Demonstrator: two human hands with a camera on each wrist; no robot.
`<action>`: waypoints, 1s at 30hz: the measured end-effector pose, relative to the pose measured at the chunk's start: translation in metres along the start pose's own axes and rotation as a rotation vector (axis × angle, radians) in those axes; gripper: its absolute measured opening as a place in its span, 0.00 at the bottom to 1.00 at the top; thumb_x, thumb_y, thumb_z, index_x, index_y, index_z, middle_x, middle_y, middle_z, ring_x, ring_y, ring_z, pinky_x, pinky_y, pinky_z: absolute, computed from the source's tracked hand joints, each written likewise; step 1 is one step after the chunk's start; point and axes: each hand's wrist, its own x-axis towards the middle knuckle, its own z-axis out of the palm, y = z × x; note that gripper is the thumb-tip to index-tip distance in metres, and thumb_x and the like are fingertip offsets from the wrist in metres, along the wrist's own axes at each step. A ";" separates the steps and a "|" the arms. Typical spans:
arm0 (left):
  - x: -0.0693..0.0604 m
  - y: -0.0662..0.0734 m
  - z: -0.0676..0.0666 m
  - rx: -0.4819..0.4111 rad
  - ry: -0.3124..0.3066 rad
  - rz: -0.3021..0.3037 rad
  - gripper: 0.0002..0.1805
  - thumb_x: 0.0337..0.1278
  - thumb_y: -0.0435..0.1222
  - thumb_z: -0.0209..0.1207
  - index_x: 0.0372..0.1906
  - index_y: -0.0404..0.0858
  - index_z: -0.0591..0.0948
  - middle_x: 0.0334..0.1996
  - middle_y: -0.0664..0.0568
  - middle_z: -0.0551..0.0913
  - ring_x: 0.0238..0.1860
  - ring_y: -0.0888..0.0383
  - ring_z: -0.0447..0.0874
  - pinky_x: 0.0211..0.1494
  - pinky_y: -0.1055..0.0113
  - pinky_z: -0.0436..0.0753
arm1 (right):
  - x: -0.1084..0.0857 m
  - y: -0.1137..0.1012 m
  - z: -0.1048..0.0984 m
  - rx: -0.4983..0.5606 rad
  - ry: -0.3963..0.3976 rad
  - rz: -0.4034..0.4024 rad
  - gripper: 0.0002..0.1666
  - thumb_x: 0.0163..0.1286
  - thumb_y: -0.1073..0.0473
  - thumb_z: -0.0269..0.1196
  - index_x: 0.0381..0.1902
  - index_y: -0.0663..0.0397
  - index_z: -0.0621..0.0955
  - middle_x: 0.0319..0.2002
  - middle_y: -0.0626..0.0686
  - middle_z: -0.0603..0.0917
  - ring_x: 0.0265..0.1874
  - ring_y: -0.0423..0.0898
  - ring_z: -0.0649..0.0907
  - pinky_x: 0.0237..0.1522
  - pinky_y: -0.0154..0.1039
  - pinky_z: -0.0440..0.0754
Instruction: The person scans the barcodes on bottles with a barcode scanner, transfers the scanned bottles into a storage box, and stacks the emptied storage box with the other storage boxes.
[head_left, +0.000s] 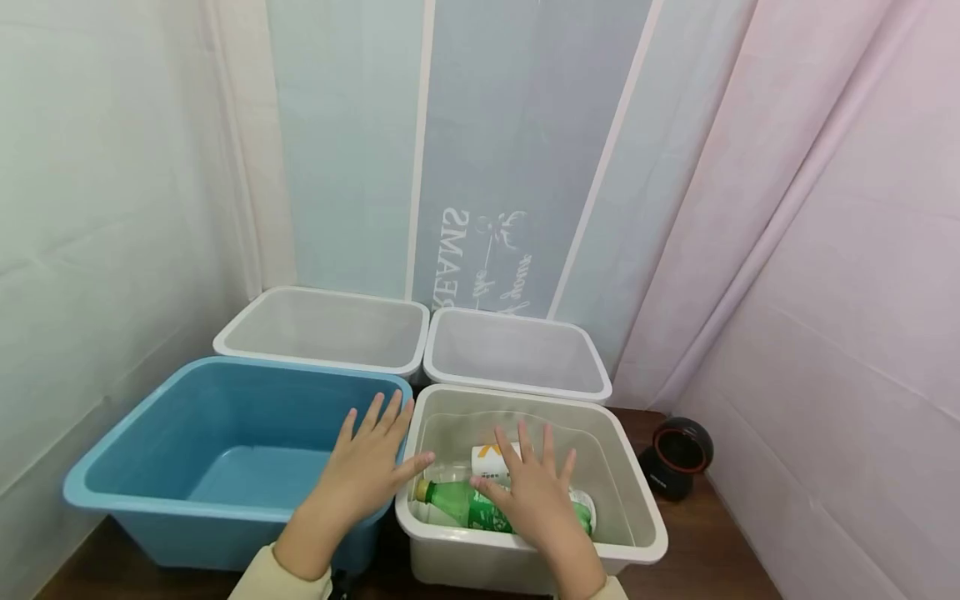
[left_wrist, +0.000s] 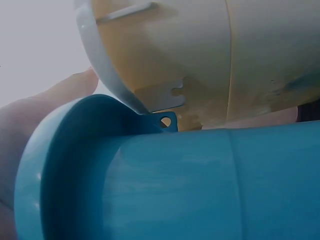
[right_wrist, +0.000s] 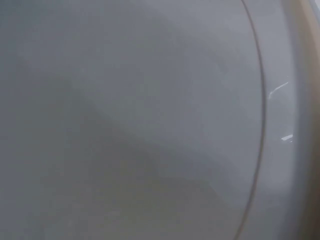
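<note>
My left hand [head_left: 365, 471], fingers spread and straight, is over the right rim of a blue basin [head_left: 180, 505]; whether it touches the rim I cannot tell. My right hand [head_left: 534, 492] reaches over the near rim of a beige basin [head_left: 630, 467], fingers spread and holding nothing. Below it in that basin lie a green plastic bottle [head_left: 453, 500] with a yellowish cap and a white container [head_left: 486, 460] with an orange mark, both partly hidden by the hand. The left wrist view has the undersides of both basins' rims; the right wrist view is filled by a pale basin wall [right_wrist: 150, 100].
Behind stand two white basins, one at left [head_left: 322, 329] and one at right [head_left: 517, 354]. A black round-topped holder [head_left: 675, 458] is to the right on the dark wooden table [head_left: 705, 542]. Curtains [head_left: 525, 125] enclose the back and sides.
</note>
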 end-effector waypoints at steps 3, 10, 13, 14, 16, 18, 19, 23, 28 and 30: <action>-0.001 0.000 0.001 -0.015 -0.013 -0.004 0.47 0.66 0.62 0.51 0.79 0.40 0.53 0.79 0.43 0.50 0.80 0.40 0.41 0.77 0.35 0.42 | -0.001 0.001 0.001 0.005 -0.012 0.003 0.48 0.63 0.29 0.60 0.76 0.42 0.64 0.78 0.61 0.55 0.78 0.69 0.42 0.66 0.79 0.33; -0.002 0.002 0.001 -0.022 -0.027 -0.001 0.47 0.65 0.62 0.51 0.79 0.40 0.53 0.80 0.43 0.49 0.80 0.40 0.41 0.77 0.35 0.42 | -0.003 0.000 0.000 0.007 -0.026 0.006 0.48 0.64 0.29 0.60 0.76 0.41 0.63 0.79 0.60 0.54 0.78 0.69 0.42 0.66 0.78 0.33; -0.001 0.003 -0.001 -0.010 -0.017 0.008 0.48 0.65 0.62 0.52 0.79 0.39 0.53 0.80 0.43 0.49 0.80 0.40 0.41 0.77 0.36 0.43 | -0.003 -0.001 -0.002 0.006 -0.021 0.002 0.48 0.64 0.29 0.59 0.77 0.42 0.63 0.79 0.60 0.54 0.78 0.69 0.42 0.66 0.78 0.33; -0.001 0.003 -0.001 -0.005 -0.014 0.010 0.48 0.66 0.62 0.52 0.79 0.39 0.53 0.80 0.43 0.50 0.80 0.40 0.41 0.77 0.36 0.43 | -0.003 -0.001 -0.003 0.007 -0.020 -0.001 0.48 0.64 0.29 0.59 0.77 0.42 0.63 0.79 0.60 0.54 0.78 0.69 0.42 0.66 0.78 0.33; 0.000 0.004 -0.003 0.000 -0.014 0.010 0.48 0.66 0.62 0.52 0.79 0.39 0.53 0.80 0.43 0.49 0.80 0.40 0.41 0.77 0.36 0.43 | -0.003 -0.001 -0.004 0.016 -0.021 -0.006 0.48 0.64 0.29 0.59 0.77 0.42 0.63 0.79 0.60 0.54 0.78 0.68 0.41 0.66 0.78 0.32; 0.000 0.004 -0.003 -0.002 -0.018 0.006 0.48 0.66 0.62 0.52 0.79 0.38 0.53 0.80 0.43 0.49 0.80 0.40 0.41 0.77 0.36 0.44 | -0.002 0.000 -0.005 0.017 -0.022 -0.010 0.48 0.65 0.29 0.59 0.77 0.42 0.63 0.79 0.60 0.53 0.78 0.68 0.40 0.66 0.77 0.32; 0.000 0.004 -0.004 -0.007 -0.021 0.003 0.48 0.66 0.62 0.52 0.79 0.38 0.53 0.80 0.43 0.49 0.80 0.40 0.41 0.77 0.36 0.44 | -0.001 0.000 -0.005 0.017 -0.023 -0.012 0.48 0.65 0.29 0.59 0.77 0.42 0.63 0.79 0.60 0.53 0.78 0.68 0.40 0.67 0.77 0.32; -0.003 0.002 -0.004 -0.069 -0.042 -0.010 0.51 0.64 0.64 0.52 0.79 0.36 0.50 0.80 0.43 0.49 0.80 0.40 0.43 0.77 0.36 0.45 | 0.000 0.004 -0.005 0.003 -0.032 -0.015 0.48 0.64 0.30 0.60 0.77 0.41 0.63 0.79 0.59 0.53 0.78 0.68 0.40 0.67 0.77 0.32; -0.011 -0.007 -0.007 -0.238 -0.102 -0.016 0.58 0.57 0.64 0.60 0.79 0.33 0.48 0.80 0.40 0.47 0.79 0.39 0.44 0.75 0.36 0.52 | -0.002 0.009 -0.008 0.056 -0.091 -0.012 0.47 0.65 0.32 0.62 0.76 0.42 0.64 0.78 0.60 0.55 0.78 0.68 0.41 0.67 0.77 0.33; -0.015 -0.011 -0.009 -0.317 -0.140 -0.030 0.61 0.53 0.63 0.64 0.79 0.33 0.47 0.80 0.40 0.46 0.79 0.38 0.44 0.74 0.35 0.55 | -0.003 0.011 -0.010 0.090 -0.131 -0.011 0.46 0.65 0.33 0.62 0.76 0.44 0.65 0.78 0.61 0.55 0.78 0.69 0.42 0.67 0.77 0.34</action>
